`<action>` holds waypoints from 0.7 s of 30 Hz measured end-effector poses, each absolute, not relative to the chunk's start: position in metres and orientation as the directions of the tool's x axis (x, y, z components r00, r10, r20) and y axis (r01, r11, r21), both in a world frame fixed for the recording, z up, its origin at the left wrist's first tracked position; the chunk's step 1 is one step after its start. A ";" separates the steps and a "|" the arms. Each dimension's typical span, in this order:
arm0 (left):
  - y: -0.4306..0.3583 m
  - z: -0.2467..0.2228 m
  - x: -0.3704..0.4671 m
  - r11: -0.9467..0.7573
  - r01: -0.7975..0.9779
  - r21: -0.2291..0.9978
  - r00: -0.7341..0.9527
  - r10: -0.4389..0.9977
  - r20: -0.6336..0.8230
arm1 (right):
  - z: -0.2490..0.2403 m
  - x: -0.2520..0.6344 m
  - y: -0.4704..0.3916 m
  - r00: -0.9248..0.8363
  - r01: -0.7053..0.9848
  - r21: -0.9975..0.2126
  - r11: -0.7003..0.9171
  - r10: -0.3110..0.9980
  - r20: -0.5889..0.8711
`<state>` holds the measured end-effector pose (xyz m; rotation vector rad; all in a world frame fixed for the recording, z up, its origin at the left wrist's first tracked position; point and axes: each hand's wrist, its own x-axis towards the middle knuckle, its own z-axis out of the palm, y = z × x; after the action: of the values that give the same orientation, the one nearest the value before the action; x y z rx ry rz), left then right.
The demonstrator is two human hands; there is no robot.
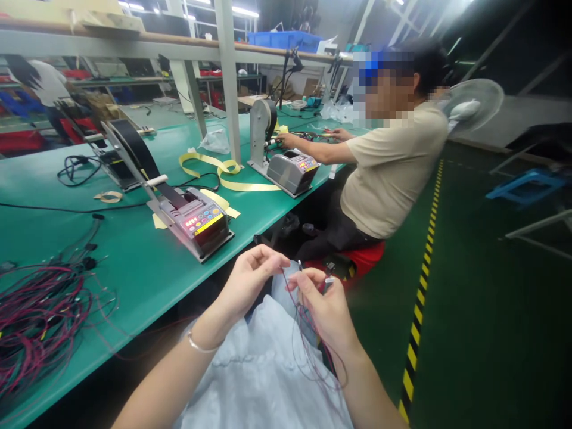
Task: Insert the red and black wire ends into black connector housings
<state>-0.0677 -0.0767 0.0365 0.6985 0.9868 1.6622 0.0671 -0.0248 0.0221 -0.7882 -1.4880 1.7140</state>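
Over my lap, my left hand (254,275) is closed, thumb and forefinger pinching a thin dark red wire. My right hand (322,298) is closed around the same wire harness (308,333), whose red and black strands hang in loops below it. Small connectors (329,280) stick out near the right fingers. The two hands are close together but apart. At the left of the table lies a tangled pile of red and black wire harnesses (40,322) with dark plugs.
On the green table (134,286) stand a tape dispenser (196,220) and another dispenser (290,170). Yellow tape strips (250,186) lie between them. A co-worker (388,167) sits ahead on a red stool, hands on the table. A fan (473,107) stands behind; striped floor tape (420,304) runs at right.
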 end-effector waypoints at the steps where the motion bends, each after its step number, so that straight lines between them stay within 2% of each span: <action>1: -0.078 0.040 -0.068 -0.107 -0.542 0.834 -0.282 0.958 -0.060 | 0.023 0.068 -0.025 -0.565 -0.139 -0.986 -0.094 0.825 0.001; 3: -0.080 0.044 -0.068 -0.033 -0.604 0.796 -0.211 0.970 -0.121 | 0.026 0.069 -0.027 -0.607 -0.147 -0.980 -0.138 0.795 -0.021; 6: -0.079 0.046 -0.068 0.045 -0.473 0.880 -0.163 0.977 -0.138 | 0.030 0.069 -0.030 -0.647 -0.165 -0.966 -0.200 0.761 -0.047; 9: -0.077 0.045 -0.068 0.029 -0.343 0.939 -0.159 0.983 -0.089 | 0.033 0.069 -0.032 -0.676 -0.176 -0.953 -0.247 0.734 -0.065; 13: -0.077 0.046 -0.070 -0.028 -0.306 0.952 -0.122 0.993 -0.010 | 0.034 0.068 -0.032 -0.704 -0.161 -0.939 -0.303 0.702 -0.107; 17: -0.078 0.048 -0.070 -0.044 -0.303 0.952 -0.139 0.990 0.002 | 0.034 0.068 -0.033 -0.698 -0.143 -0.942 -0.303 0.706 -0.121; 21: -0.078 0.050 -0.070 0.002 -0.421 0.907 -0.174 0.981 -0.083 | 0.034 0.071 -0.034 -0.714 -0.123 -0.962 -0.242 0.695 -0.084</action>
<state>-0.0704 -0.0782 0.0505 0.7567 1.0312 1.4851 0.0711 -0.0340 0.0341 -0.6979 -1.4800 2.0003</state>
